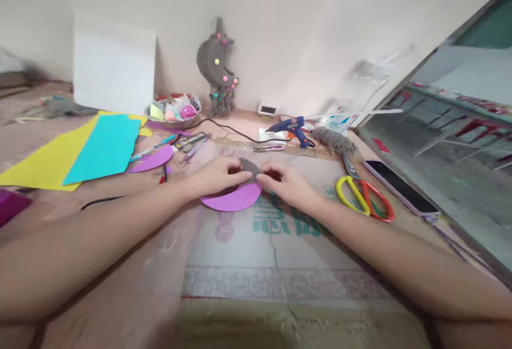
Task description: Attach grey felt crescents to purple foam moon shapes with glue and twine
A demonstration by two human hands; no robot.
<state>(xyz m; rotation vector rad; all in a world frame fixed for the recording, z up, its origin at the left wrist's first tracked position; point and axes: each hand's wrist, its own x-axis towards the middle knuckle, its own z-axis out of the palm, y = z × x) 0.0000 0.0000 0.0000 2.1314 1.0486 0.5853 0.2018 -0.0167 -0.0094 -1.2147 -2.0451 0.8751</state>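
Note:
My left hand and my right hand meet over the middle of the work surface. Between their pinched fingertips is a dark grey piece, its material unclear. A purple paper crescent lies along the lower edge of that piece, right under my fingers. Whether the two are joined cannot be made out, as my thumbs cover the place where they meet. A second purple paper cutout rests to the left, beyond my left forearm.
Yellow sheets and a turquoise sheet lie left, near a bowl of coloured clay. A blue glue gun, scissors and a phone are to the right. A grey moon ornament hangs on the wall.

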